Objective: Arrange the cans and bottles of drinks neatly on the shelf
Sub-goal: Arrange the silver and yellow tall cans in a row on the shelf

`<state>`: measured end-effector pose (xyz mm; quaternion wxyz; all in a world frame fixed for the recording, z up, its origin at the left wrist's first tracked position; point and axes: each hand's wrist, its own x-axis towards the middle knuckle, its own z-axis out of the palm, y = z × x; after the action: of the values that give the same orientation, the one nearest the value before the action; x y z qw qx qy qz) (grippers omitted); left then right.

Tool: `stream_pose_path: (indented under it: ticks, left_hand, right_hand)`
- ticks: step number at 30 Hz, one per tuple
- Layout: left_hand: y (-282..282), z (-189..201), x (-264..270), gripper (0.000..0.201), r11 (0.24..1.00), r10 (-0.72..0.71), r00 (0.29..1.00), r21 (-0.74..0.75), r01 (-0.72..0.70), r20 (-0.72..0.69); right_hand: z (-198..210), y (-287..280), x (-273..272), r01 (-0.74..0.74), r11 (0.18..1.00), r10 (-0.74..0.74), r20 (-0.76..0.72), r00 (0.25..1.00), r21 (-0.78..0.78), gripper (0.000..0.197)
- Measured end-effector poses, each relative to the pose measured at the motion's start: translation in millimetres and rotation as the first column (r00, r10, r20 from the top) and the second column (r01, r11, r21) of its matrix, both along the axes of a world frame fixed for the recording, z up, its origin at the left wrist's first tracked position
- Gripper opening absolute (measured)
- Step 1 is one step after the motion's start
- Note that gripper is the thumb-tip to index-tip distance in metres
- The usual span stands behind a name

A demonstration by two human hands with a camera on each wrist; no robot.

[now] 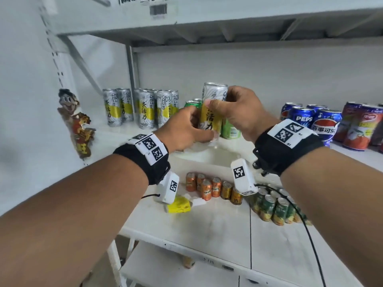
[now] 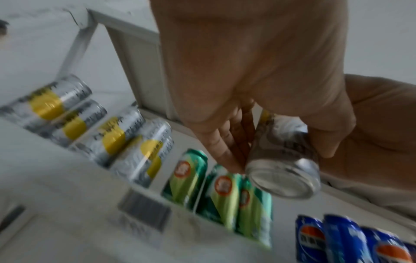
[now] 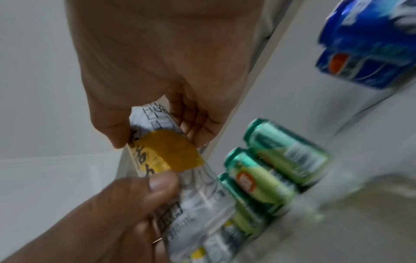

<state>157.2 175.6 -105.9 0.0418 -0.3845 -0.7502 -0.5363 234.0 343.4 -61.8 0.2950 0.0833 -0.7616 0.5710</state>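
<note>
Both hands hold one tall silver can with a yellow patch, upright and lifted off the middle shelf. My left hand grips its lower part, and my right hand grips its upper part. The left wrist view shows the can's bare bottom in the air, with left fingers along its side. In the right wrist view the right thumb and fingers pinch the can, and the left thumb presses lower down. Several matching silver-and-yellow cans stand at the back left.
Green cans stand right behind the held can. Blue Pepsi cans and red juice cans fill the right. The lower shelf carries small orange cans, green-yellow cans and a yellow box. A cartoon sticker marks the left wall.
</note>
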Motion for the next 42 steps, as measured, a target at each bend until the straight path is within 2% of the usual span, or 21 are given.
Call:
stream_pose_path:
  ticks: [3,7,12,17,20,22,23,25,28,32,35,38,40,42]
  left_hand:
    - [-48,27,-4,0.07,0.999,0.048,0.999,0.006,-0.048,0.004]
    - [-113,59,-17,0.063,0.995,0.097,0.995,-0.003,-0.097,-0.033]
    - [-177,72,-59,0.052,0.992,0.123,0.992,-0.02,-0.124,-0.03]
    - [-224,80,-120,0.063,0.987,0.162,0.984,-0.004,-0.163,-0.07]
    - [-245,86,-160,0.057,0.972,0.218,0.969,-0.069,-0.226,-0.114]
    - [-253,90,-186,0.051,0.956,0.241,0.959,-0.133,-0.261,-0.152]
    - [-256,90,-196,0.048,0.948,0.246,0.954,-0.164,-0.273,-0.17]
    - [-260,91,-218,0.045,0.941,0.237,0.952,-0.199,-0.274,-0.193]
    - [-264,95,-240,0.042,0.939,0.205,0.955,-0.231,-0.253,-0.213]
    - [-264,97,-261,0.043,0.943,0.156,0.962,-0.256,-0.212,-0.222]
    - [-259,96,-261,0.049,0.939,0.14,0.962,-0.276,-0.204,-0.234]
    - [-260,96,-274,0.038,0.935,0.122,0.961,-0.295,-0.195,-0.248]
    - [-260,94,-278,0.034,0.933,0.107,0.96,-0.309,-0.186,-0.257]
    - [-260,93,-279,0.036,0.934,0.091,0.962,-0.313,-0.172,-0.256]
  right_hand:
    - [12,-41,-14,-0.054,0.996,0.054,0.01,0.999,0.071,0.028]
    - [24,-95,-44,-0.079,0.981,0.085,-0.026,0.996,0.178,0.032]
    - [37,-153,-97,-0.102,0.976,0.108,-0.021,0.994,0.19,0.03]
    - [45,-205,-160,-0.114,0.954,0.114,0.015,0.993,0.277,0.021]
    - [53,-223,-193,-0.046,0.937,0.056,-0.02,0.998,0.347,0.034]
    - [59,-228,-214,0.051,0.926,-0.028,-0.066,0.997,0.374,0.047]
    - [61,-229,-224,0.107,0.912,-0.079,-0.087,0.993,0.396,0.048]
    - [62,-228,-246,0.228,0.82,-0.184,-0.134,0.974,0.525,0.034]
    - [57,-225,-277,0.319,0.574,-0.307,-0.163,0.938,0.755,0.021]
    - [50,-226,-308,0.316,0.375,-0.473,-0.113,0.874,0.871,0.028]
    - [49,-228,-312,0.294,0.237,-0.528,-0.132,0.839,0.926,0.038]
    - [48,-232,-321,0.248,0.143,-0.575,-0.124,0.809,0.958,0.035]
    - [46,-232,-323,0.222,0.131,-0.591,-0.104,0.8,0.966,0.034]
    - [43,-232,-324,0.268,0.121,-0.583,-0.15,0.799,0.956,0.038]
